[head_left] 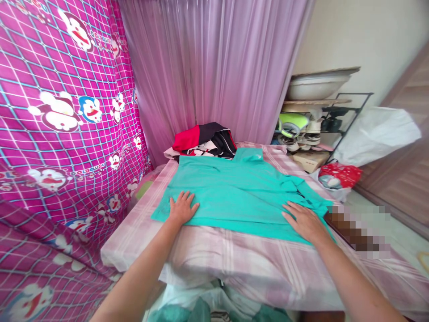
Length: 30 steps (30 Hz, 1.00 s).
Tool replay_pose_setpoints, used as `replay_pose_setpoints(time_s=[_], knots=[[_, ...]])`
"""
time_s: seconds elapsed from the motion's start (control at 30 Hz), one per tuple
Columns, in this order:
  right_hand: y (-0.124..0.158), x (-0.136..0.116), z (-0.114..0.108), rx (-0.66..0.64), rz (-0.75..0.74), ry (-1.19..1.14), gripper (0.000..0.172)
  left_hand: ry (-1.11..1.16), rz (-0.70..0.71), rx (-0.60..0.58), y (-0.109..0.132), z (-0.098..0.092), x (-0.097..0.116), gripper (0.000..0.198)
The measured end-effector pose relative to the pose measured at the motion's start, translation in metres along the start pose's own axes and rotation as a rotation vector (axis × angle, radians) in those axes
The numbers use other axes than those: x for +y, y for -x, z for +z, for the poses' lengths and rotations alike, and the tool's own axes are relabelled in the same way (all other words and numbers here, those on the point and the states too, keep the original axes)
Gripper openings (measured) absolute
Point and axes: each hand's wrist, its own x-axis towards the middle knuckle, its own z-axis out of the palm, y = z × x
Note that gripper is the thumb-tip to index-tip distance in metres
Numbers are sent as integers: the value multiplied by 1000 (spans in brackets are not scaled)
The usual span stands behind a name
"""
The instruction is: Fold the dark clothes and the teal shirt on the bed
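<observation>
A turquoise short-sleeved shirt lies spread on its side across the table, its collar end toward the right and its hem toward the left. My left hand rests flat on the shirt's near left part, fingers spread. On the near right part, close to the collar, my right hand lies with its fingers stretched out and palm down. Neither hand grips the fabric. One sleeve sticks out at the far edge of the shirt.
A plaid pink-and-white cloth covers the table. Behind the shirt sits a pile of red, black and white clothes. Purple curtains hang at the back, a cartoon-print curtain at left. A shoe rack stands at right.
</observation>
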Motion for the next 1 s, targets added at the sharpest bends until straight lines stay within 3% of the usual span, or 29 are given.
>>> replay_pose_setpoints(time_s=[0.53, 0.8, 1.0], knots=[[0, 1, -1, -34, 16, 4, 45, 92, 22, -62, -5, -12, -5, 58], [0, -4, -3, -4, 10, -7, 45, 53, 27, 53, -3, 2, -7, 56], [0, -7, -4, 1, 29, -12, 45, 21, 16, 81, 0, -1, -5, 53]])
